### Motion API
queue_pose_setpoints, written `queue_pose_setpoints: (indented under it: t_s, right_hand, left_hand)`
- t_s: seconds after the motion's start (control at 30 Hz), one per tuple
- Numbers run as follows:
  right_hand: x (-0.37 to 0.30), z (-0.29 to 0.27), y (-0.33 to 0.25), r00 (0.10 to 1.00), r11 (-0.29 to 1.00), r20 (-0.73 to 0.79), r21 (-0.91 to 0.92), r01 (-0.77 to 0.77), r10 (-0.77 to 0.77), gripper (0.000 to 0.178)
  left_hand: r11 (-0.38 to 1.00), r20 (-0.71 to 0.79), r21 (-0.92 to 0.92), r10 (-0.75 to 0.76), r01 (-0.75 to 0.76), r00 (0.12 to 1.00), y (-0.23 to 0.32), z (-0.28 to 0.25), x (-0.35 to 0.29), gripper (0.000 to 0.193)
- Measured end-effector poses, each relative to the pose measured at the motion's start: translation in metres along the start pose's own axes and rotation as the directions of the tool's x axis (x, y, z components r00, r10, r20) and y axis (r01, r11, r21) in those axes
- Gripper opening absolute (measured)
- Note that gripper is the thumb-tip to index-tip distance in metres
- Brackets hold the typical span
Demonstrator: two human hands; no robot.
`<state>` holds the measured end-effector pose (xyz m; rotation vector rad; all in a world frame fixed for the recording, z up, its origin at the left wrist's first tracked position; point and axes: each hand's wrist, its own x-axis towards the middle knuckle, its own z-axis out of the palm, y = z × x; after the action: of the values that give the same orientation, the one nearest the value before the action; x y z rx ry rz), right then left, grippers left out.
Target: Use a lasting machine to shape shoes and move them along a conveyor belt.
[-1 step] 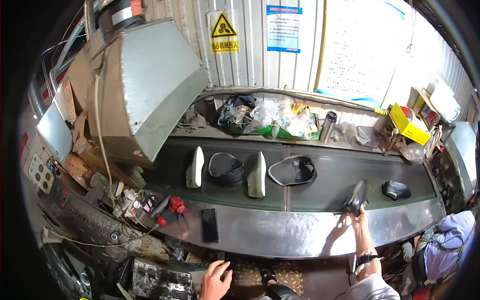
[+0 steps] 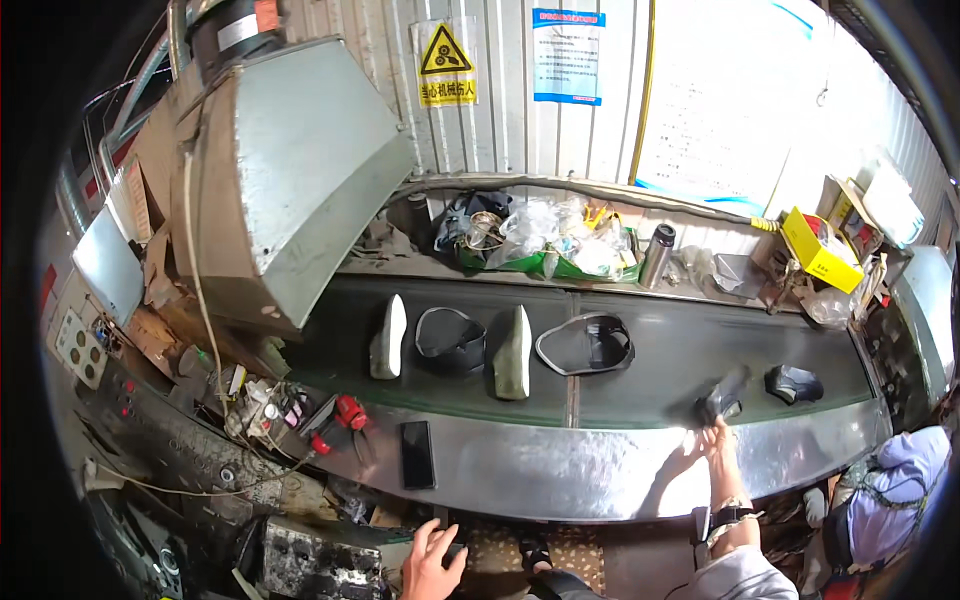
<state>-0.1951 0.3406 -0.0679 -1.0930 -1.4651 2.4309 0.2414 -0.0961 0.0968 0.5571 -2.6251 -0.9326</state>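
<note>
My right hand point(image 2: 712, 443) reaches up over the steel ledge to the dark conveyor belt point(image 2: 660, 385) and grips a dark shoe upper point(image 2: 727, 390) at the belt's near edge. My left hand point(image 2: 432, 562) is low at the bottom of the view, fingers spread, holding nothing, just below the ledge. On the belt lie two white soles point(image 2: 388, 338) point(image 2: 513, 352), each on its side. A black upper point(image 2: 450, 340) lies between them and another black upper point(image 2: 590, 345) to their right. A further dark upper point(image 2: 795, 383) lies right of my right hand.
A black phone point(image 2: 417, 453) lies on the steel ledge, with a red-handled tool point(image 2: 345, 412) and tangled wires to its left. A large metal hood point(image 2: 290, 170) covers the belt's left end. Bags, a steel bottle point(image 2: 656, 256) and a yellow box point(image 2: 820, 250) crowd the back shelf. Another person point(image 2: 890, 500) is at the right.
</note>
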Motion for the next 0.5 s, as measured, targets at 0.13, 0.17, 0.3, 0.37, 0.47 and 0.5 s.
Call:
queue_pose_setpoints:
  t_s: [0.13,0.17,0.3,0.37,0.47,0.5]
  right_hand:
    - [0.032,0.054,0.038,0.918,0.998,0.392,0.009,-0.069,0.06,0.089]
    - [0.033,0.078,0.053,0.884,0.974,0.468,-0.198,0.112,-0.007,0.088]
    - [0.046,0.169,0.076,0.915,0.856,0.4,-0.456,0.244,-0.047,0.094]
    - [0.05,0.21,0.082,0.98,0.896,0.197,-0.437,0.074,0.015,0.107]
    - [0.033,0.246,0.087,0.968,0.946,0.247,-0.321,0.044,0.039,0.117]
    - [0.023,0.251,0.087,0.944,0.923,0.308,-0.385,0.012,0.117,0.12]
  left_hand:
    - [0.995,-0.026,0.099,0.029,-0.026,0.999,-0.014,0.016,-0.008,0.047]
    - [1.0,0.06,0.001,-0.031,0.031,0.998,-0.021,0.017,-0.012,0.04]
    - [0.994,0.231,0.013,-0.111,0.111,0.966,-0.042,0.02,-0.006,0.034]
    - [0.987,0.153,0.04,-0.157,0.153,0.976,-0.041,0.024,0.007,0.035]
    - [0.989,0.146,0.145,-0.053,0.031,0.988,-0.038,0.03,0.044,0.042]
    - [0.986,0.177,0.168,-0.044,0.014,0.983,-0.039,0.033,0.058,0.047]
